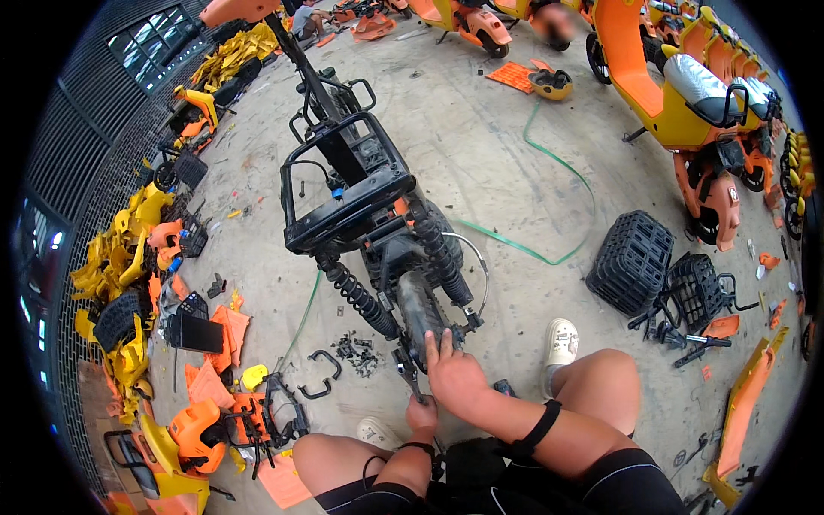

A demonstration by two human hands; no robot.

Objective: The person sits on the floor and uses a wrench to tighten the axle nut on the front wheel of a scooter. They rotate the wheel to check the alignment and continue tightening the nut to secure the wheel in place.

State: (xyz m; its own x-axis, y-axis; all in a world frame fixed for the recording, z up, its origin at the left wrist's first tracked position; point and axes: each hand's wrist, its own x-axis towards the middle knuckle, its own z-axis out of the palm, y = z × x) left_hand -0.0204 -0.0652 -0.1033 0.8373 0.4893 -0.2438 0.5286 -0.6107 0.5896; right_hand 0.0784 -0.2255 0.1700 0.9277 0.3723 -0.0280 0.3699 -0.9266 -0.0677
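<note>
A stripped scooter frame [378, 215] stands in front of me, its rear wheel's black tire [416, 300] pointing toward me. Coil-spring shock absorbers [359, 296] flank the wheel. My right hand [457, 376] lies against the near side of the tire, two fingers stretched forward and the others curled. Lower and to the left, my left hand [421, 415] is closed around a metal wrench-like tool [406, 369]. The tool's head is up by the lower end of the left shock absorber; its exact fit there is too small to tell.
Small dark hardware [356, 352] and a bent black handle [319, 378] lie left of the wheel. Black crates [631, 262] stand right. Yellow and orange panels [129, 249] are heaped along the left wall. A green strap [558, 154] crosses the floor; scooters [695, 112] stand far right.
</note>
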